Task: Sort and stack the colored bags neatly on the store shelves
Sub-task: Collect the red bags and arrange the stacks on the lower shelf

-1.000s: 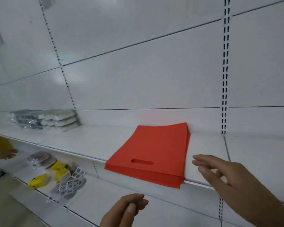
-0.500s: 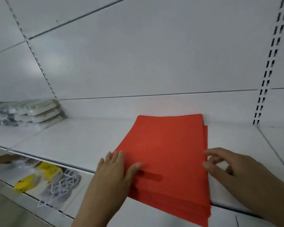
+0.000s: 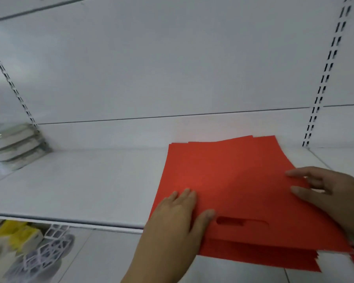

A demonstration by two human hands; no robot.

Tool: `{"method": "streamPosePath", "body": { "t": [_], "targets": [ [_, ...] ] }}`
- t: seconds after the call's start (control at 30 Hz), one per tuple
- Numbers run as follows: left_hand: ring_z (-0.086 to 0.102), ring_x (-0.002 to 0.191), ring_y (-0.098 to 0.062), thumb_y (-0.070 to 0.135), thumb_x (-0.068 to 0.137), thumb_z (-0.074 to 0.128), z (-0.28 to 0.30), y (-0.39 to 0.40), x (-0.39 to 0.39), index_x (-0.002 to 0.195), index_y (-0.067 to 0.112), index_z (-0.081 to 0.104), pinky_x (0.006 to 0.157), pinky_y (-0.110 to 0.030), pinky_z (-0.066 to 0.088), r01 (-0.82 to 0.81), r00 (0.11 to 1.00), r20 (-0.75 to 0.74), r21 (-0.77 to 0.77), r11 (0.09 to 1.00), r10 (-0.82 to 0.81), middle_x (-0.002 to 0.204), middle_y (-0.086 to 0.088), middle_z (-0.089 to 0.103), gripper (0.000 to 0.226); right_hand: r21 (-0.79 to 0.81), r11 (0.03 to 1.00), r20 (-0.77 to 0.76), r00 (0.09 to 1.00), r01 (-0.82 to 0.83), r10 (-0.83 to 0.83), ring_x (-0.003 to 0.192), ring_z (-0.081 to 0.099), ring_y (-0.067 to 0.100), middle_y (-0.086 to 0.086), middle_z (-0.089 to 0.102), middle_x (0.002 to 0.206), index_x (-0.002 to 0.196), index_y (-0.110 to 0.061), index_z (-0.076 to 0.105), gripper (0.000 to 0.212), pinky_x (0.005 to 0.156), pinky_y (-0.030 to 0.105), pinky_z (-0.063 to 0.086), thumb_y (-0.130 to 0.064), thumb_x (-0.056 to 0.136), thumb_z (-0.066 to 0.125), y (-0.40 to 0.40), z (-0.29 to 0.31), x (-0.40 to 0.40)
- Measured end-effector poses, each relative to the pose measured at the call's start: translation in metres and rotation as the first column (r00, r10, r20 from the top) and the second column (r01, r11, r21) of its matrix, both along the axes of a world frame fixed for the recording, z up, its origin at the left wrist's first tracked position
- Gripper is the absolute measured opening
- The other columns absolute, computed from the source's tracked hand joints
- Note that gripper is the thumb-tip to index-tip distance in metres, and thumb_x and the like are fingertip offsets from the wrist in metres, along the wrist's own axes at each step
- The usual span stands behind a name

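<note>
The stack of red bags (image 3: 233,180) lies on the white shelf (image 3: 80,184), its near end overhanging the front lip, sheets fanned unevenly. It is pressed flat by the left hand (image 3: 178,225), fingers straight, and touched at its right edge by the loosely spread right hand (image 3: 327,193). Squaring seems in hand; next, the edges likely need aligning and pushing back.

White metal shelf (image 3: 74,190) against a white panelled back wall (image 3: 172,68) with slotted uprights (image 3: 325,78), apparently evenly lit.
</note>
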State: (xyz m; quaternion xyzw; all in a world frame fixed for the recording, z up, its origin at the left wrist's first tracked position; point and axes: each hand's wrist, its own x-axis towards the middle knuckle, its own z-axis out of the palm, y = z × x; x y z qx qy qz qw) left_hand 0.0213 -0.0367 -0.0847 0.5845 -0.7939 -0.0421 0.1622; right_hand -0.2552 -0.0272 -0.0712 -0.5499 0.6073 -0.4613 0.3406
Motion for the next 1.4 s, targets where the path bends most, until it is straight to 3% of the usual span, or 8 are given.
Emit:
{"method": "streamPosePath", "body": {
  "t": [0.3,0.53,0.6,0.73,0.83,1.1,1.2,1.4],
  "targets": [
    [0.041,0.123,-0.01,0.075,0.075,-0.006,0.001,-0.019,0.009,0.114,0.03,0.043,0.103,-0.026,0.029,-0.037,0.981,0.186,-0.067,0.997,0.049,0.122,0.012,0.051,0.077,0.036,0.997,-0.111,0.992,0.062,-0.058,0.077,0.071,0.022,0.001,0.072,0.092,0.09,-0.042,0.068,0.021,0.07,0.045,0.058,-0.027,0.077,0.074,-0.013,-0.007,-0.007],
    [0.049,0.119,0.003,0.056,0.09,0.043,0.009,-0.027,0.011,0.133,0.036,0.049,0.093,-0.011,0.034,0.002,0.93,-0.366,0.042,0.999,0.014,0.132,0.018,0.054,0.048,-0.078,0.997,-0.305,0.951,0.018,-0.041,0.093,0.053,0.0,-0.024,0.058,0.102,0.091,-0.06,0.058,0.051,0.074,0.017,0.04,-0.014,0.077,0.075,-0.028,-0.009,-0.009],
    [0.052,0.113,0.012,0.042,0.09,0.055,0.012,-0.031,0.011,0.126,0.034,0.058,0.092,-0.005,0.036,0.056,0.727,-0.685,0.112,0.992,0.036,0.128,0.018,0.058,0.037,-0.115,0.993,-0.272,0.962,-0.007,-0.025,0.092,0.054,-0.003,-0.023,0.059,0.103,0.092,-0.059,0.058,0.053,0.076,0.016,0.04,-0.011,0.077,0.075,-0.03,-0.011,-0.004],
    [0.064,0.109,-0.021,0.01,0.087,0.063,0.015,-0.045,0.026,0.115,0.015,0.065,0.095,-0.037,0.048,0.192,-0.008,-0.959,0.278,0.941,0.285,0.113,-0.003,0.068,0.029,-0.207,0.978,-0.251,0.967,-0.014,-0.04,0.079,0.061,-0.003,-0.018,0.063,0.098,0.091,-0.051,0.062,0.05,0.057,0.005,0.045,-0.003,0.08,0.07,-0.03,-0.011,0.002],
    [0.063,0.109,-0.031,0.013,0.068,0.068,0.013,-0.054,0.04,0.117,0.007,0.064,0.094,-0.046,0.049,0.282,-0.184,-0.902,0.332,0.9,0.391,0.128,-0.02,0.056,0.05,-0.266,0.964,-0.203,0.978,-0.019,-0.037,0.074,0.065,0.001,-0.018,0.067,0.093,0.091,-0.047,0.064,0.048,0.054,0.014,0.051,0.001,0.082,0.066,-0.025,-0.007,0.003],
    [0.064,0.108,-0.033,0.014,0.071,0.07,0.02,-0.052,0.042,0.117,0.006,0.064,0.082,-0.052,0.055,0.298,-0.115,-0.943,0.267,0.916,0.313,0.121,-0.013,0.065,0.048,-0.256,0.967,-0.002,1.0,-0.002,0.001,0.081,0.069,0.016,-0.008,0.071,0.1,0.106,-0.035,0.066,0.044,0.064,0.031,0.058,0.001,0.081,0.063,-0.008,-0.009,-0.021],
    [0.062,0.108,-0.038,0.022,0.042,0.093,0.017,-0.048,0.043,0.116,0.005,0.066,0.073,-0.052,0.056,0.469,-0.062,-0.904,0.347,0.812,0.422,0.126,-0.021,0.059,0.081,-0.149,0.989,-0.032,0.999,-0.019,0.015,0.086,0.07,0.015,-0.008,0.071,0.104,0.107,-0.038,0.067,0.042,0.064,0.037,0.058,-0.006,0.08,0.064,0.005,-0.014,-0.027],
    [0.068,0.087,-0.033,0.018,0.081,0.07,0.026,-0.048,0.03,0.131,0.011,0.053,0.067,-0.039,0.059,0.623,0.003,-0.904,0.335,0.707,0.427,0.116,-0.021,0.064,0.053,-0.002,0.999,-0.127,0.991,-0.044,0.043,0.081,0.071,0.015,-0.01,0.071,0.102,0.11,-0.046,0.063,0.065,0.067,0.037,0.059,-0.07,0.05,0.071,0.013,-0.01,-0.023]
  ]
}}
